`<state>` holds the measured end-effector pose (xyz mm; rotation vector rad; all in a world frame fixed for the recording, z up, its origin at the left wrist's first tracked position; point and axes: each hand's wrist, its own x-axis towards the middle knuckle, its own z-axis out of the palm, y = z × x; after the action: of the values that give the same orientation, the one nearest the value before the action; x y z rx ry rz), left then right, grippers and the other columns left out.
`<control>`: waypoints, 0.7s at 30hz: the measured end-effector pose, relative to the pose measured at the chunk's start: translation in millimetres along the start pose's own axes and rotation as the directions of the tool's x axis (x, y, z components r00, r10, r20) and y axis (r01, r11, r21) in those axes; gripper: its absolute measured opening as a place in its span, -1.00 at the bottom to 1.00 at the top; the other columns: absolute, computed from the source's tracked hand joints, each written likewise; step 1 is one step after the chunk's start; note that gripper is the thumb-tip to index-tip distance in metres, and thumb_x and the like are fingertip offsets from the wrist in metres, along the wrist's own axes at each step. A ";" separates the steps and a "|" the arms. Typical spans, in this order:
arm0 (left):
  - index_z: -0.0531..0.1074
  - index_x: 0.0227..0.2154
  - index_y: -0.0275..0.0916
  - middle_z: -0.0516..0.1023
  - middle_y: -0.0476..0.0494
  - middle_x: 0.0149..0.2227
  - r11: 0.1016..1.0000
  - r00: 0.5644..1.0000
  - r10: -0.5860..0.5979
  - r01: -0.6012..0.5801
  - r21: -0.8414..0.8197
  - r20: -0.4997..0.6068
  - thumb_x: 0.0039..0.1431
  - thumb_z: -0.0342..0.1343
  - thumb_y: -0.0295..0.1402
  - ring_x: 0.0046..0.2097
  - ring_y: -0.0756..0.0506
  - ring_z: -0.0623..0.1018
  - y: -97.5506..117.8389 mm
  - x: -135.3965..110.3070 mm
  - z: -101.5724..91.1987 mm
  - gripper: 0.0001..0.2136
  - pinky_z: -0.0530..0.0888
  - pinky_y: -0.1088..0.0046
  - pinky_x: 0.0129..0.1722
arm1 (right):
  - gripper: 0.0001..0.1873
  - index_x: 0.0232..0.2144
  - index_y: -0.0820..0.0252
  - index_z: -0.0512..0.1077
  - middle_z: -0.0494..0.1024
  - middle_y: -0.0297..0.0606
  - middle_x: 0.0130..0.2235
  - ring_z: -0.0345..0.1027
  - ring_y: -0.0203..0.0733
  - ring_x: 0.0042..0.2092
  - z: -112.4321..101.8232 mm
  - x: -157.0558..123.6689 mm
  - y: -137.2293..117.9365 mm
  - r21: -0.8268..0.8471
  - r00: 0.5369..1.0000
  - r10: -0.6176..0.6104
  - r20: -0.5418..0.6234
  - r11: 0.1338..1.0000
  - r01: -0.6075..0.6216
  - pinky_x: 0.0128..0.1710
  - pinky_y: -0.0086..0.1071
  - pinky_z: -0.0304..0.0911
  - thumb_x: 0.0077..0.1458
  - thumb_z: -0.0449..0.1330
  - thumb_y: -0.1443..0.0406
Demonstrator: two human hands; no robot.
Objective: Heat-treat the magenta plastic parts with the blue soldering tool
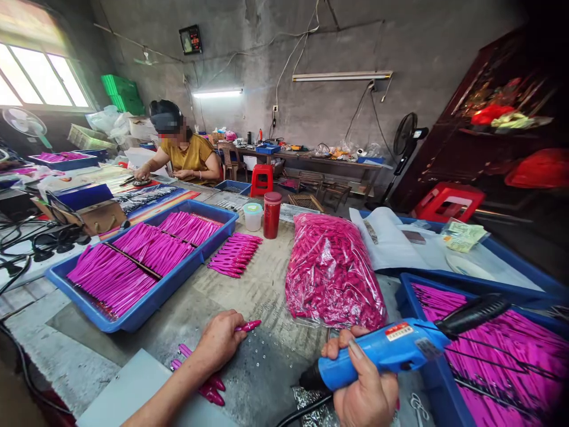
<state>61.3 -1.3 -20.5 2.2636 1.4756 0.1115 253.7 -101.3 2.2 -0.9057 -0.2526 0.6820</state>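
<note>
The left grip [223, 339] pinches a pink piece [250, 325]. Near right, the right grip [368, 388] wraps a blue power tool [402, 349].

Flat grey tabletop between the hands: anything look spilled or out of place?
Yes: small, silvery rings lie scattered loose on the tabletop between the left hand and right hand, odd for being in no row or container. Whether spilled or deliberate, I can't tell.

Left tray [106, 325]: left of frame, on worktable [57, 359]
Piece row [235, 254]: mid-frame, right of left tray
Lidded jar [271, 218]: centre, right of tub [253, 219]
Bag [333, 267]: right of centre, behind power tool [382, 353]
Power tool: lower right, in right hand [368, 391]
Right tray [434, 379]: lower right corner
</note>
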 end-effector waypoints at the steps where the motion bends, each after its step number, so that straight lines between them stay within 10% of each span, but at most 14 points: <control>1: 0.46 -0.42 -0.24 0.49 -0.05 -0.34 1.000 1.000 -0.003 0.003 -0.003 0.004 0.08 0.10 -0.47 -0.24 -0.05 0.45 -0.3 0.7 0.2 -0.94 0.27 0.54 -0.29 | -0.62 -0.40 0.17 0.33 0.40 -0.39 -0.53 0.26 -0.27 -0.57 -0.1 0.1 0.1 0.001 1.000 -0.001 -0.001 1.000 0.001 -0.55 -0.36 0.21 -0.31 0.35 0.20; 21: 0.40 -0.48 -0.26 0.45 -0.08 -0.36 0.999 0.999 0.033 -0.033 0.007 -0.019 0.11 0.05 -0.50 -0.26 -0.06 0.43 1.2 -3.4 3.4 -0.90 0.28 0.54 -0.28 | -0.67 -0.36 0.17 0.32 0.38 -0.40 -0.51 0.26 -0.29 -0.54 -2.3 0.1 3.2 -0.012 0.999 -0.020 0.039 1.000 0.021 -0.53 -0.37 0.21 -0.20 0.30 0.21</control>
<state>61.9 -5.8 -22.5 2.2989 1.4506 0.1395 253.4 -101.4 -1.8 -0.9015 -0.3013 0.6805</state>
